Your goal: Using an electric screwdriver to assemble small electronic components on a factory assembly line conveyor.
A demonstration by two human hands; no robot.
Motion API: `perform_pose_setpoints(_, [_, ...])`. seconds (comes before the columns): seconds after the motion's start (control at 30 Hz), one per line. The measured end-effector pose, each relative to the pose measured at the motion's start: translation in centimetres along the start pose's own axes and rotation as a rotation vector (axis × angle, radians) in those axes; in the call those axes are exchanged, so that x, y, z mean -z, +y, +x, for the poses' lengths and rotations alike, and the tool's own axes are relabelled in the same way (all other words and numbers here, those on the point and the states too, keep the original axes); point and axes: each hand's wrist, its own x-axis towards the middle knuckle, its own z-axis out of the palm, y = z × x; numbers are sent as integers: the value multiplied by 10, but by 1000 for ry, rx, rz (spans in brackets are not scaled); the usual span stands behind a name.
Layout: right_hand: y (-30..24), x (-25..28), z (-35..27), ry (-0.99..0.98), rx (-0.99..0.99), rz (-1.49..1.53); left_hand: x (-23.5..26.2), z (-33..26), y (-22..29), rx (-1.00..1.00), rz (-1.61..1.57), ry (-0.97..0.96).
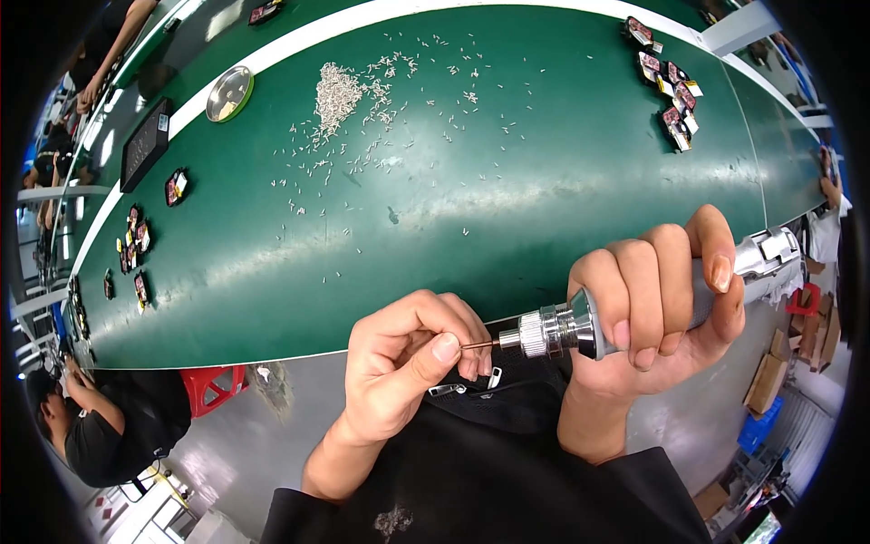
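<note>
My right hand (648,304) is wrapped round a silver-grey power screwdriver (546,331), which lies almost level in front of my body, just off the table's near edge. Its thin bit (482,344) points to the left. The thumb and fingers of my left hand (399,367) pinch the end of that bit. Whether a screw sits on the tip is hidden by the fingertips. Farther off on the green table (507,190), a heap of small silver screws (337,98) spreads into loose ones to the right and nearer to me.
Small black-and-red parts (675,100) with pale tabs lie at the far right, with similar parts (134,240) at the left. A shallow round dish (229,93) and a black tray (145,145) stand at the far left. Another person (100,426) sits at lower left by a red stool (213,388).
</note>
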Motion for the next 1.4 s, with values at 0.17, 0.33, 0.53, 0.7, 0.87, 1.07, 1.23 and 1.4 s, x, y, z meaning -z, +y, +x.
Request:
perform_pose_setpoints(0.17, [2, 1, 1, 16, 1, -25, 4, 2, 3, 29, 70, -2])
perform_pose_setpoints(0.33, [4, 2, 0, 22, 25, -45, -1, 1, 1, -70, 303, 107])
perform_pose_setpoints(0.53, [1, 9, -2, 0, 10, -140, 2, 10, -2, -348, 861, 62])
perform_pose_setpoints(0.7, [0, 27, -3, 3, 22, -43, 2, 15, -8, -293, 773, 2])
perform_pose_setpoints(0.87, [1, 35, 0, 61, 38, -55, 15, 18, 8, -318, 815, 108])
perform_pose_setpoints(1.07, [10, 32, 0, 246, 25, -60, 64, 38, 76, -322, 1150, 333])
perform_pose_setpoints(1.23, [15, 45, -15, 356, 18, -58, 134, 107, 132, -381, 1419, 483])
perform_pose_setpoints(1.4, [12, 46, -19, 288, -17, -30, 203, 184, 177, -246, 1892, 601])
